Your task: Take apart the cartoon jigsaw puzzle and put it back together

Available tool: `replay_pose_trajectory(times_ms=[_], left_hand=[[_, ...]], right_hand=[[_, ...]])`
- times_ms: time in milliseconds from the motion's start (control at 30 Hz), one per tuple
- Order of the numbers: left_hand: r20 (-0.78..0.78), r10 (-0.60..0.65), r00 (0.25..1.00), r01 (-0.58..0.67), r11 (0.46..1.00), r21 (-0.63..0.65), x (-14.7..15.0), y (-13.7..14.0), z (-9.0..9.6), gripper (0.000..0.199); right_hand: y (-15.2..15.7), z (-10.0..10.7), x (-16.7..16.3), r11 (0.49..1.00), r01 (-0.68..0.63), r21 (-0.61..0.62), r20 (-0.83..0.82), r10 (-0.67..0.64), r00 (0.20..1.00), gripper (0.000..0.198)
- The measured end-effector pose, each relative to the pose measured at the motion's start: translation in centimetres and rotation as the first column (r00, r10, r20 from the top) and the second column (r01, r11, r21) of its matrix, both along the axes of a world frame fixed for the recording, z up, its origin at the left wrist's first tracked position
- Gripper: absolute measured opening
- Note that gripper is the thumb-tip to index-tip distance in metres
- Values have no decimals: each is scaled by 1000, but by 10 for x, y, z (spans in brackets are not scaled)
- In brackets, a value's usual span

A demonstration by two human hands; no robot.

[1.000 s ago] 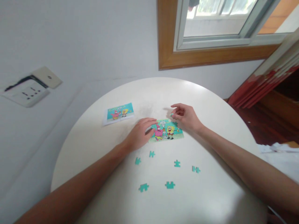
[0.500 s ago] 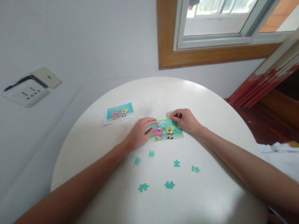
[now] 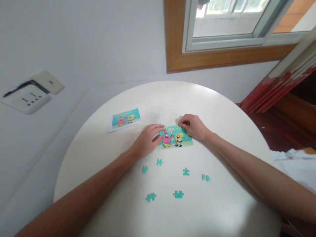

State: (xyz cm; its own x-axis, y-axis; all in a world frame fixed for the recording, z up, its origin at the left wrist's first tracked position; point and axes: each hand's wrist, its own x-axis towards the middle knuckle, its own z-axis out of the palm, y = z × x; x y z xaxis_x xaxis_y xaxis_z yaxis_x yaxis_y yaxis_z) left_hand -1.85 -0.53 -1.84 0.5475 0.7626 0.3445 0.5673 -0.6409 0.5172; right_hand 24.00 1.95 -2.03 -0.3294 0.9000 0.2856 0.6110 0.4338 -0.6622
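A partly joined jigsaw puzzle [image 3: 172,141] with cartoon characters on a teal ground lies flat on the white round table [image 3: 118,210]. My left hand [image 3: 147,141] rests at its left side, fingers stretched out and thumb apart, touching the puzzle's edge. At the upper right corner, my right hand [image 3: 192,125] pinches a small puzzle piece against the top edge; the fingertips cover most of that piece. Nearer to me lie several loose teal pieces, among them one puzzle piece [image 3: 178,194] at the front and another puzzle piece [image 3: 186,171] behind it.
A printed reference picture [image 3: 126,118] of the same scene lies at the table's left rear. Behind the table are a white wall [image 3: 98,39] with a power socket [image 3: 28,98] and a wood-framed window [image 3: 174,62]. A red and cream curtain [image 3: 266,93] hangs at the right.
The view has shifted very slightly. My right fingertips have closed in a little on the puzzle's top edge; my left hand and the loose pieces stay where they were.
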Motion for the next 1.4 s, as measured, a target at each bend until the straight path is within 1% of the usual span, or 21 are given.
replay_pose_trajectory(times_ms=[100, 200, 300, 367, 433, 533, 633, 733, 833, 1033, 1133, 1233, 1300, 1400], left_hand=[[-3, -2, 1000, 2, 1000, 3, 0, 0, -1, 29], [-3, 2, 1000, -2, 1000, 3, -1, 0, -1, 28], [-3, 14, 1000, -14, 1000, 0, -1, 0, -1, 28], [-4, 11, 1000, -11, 1000, 0, -1, -1, -1, 30], [-17, -8, 1000, 9, 1000, 5, 0, -2, 1, 35], [-72, -59, 996, 59, 998, 6, 0, -5, 5, 53], [-133, -99, 986, 100, 995, -4, -1, -8, 9, 65], [-167, -124, 978, 124, 992, -10, -2, -8, 10, 70], [-171, -124, 977, 125, 992, -3, -1, -7, 8, 67], [-144, -108, 984, 111, 994, 9, -1, -6, 5, 62], [-129, -107, 986, 109, 994, 6, -1, -6, 5, 62], [-106, -95, 990, 96, 995, 0, 0, -7, 5, 61], [-66, -70, 995, 70, 998, -4, 1, -6, 5, 53], [17, 2, 1000, -1, 1000, -26, 2, -4, 4, 34]], right_hand=[[0, 1, -1, 1000, 8, -1, 7, -8, 1000, 11], [-1, 4, 0, 999, 50, -15, -55, -51, 997, 12], [-2, 6, 4, 996, 92, -8, -113, -93, 989, 18], [-4, 6, 7, 998, 69, 5, -106, -68, 992, 23], [-6, 6, 9, 1000, 6, 13, -67, -6, 998, 28], [-8, 6, 10, 998, -58, 33, -12, 58, 998, 33], [-8, 9, 11, 997, 1, 76, -33, 2, 999, 36], [-8, 14, 15, 993, 55, 102, -44, -51, 998, 34], [-12, 18, 17, 995, 43, 91, -26, -41, 999, 31], [-31, 34, 11, 995, -80, 63, 4, 80, 997, 28], [-39, 41, 8, 992, -116, 41, 19, 115, 993, 27], [-45, 44, 5, 987, -156, 35, 27, 155, 988, 23], [-49, 45, 2, 980, -196, 44, 24, 195, 980, 21], [-55, 46, -5, 962, -268, 44, 20, 268, 963, 19]])
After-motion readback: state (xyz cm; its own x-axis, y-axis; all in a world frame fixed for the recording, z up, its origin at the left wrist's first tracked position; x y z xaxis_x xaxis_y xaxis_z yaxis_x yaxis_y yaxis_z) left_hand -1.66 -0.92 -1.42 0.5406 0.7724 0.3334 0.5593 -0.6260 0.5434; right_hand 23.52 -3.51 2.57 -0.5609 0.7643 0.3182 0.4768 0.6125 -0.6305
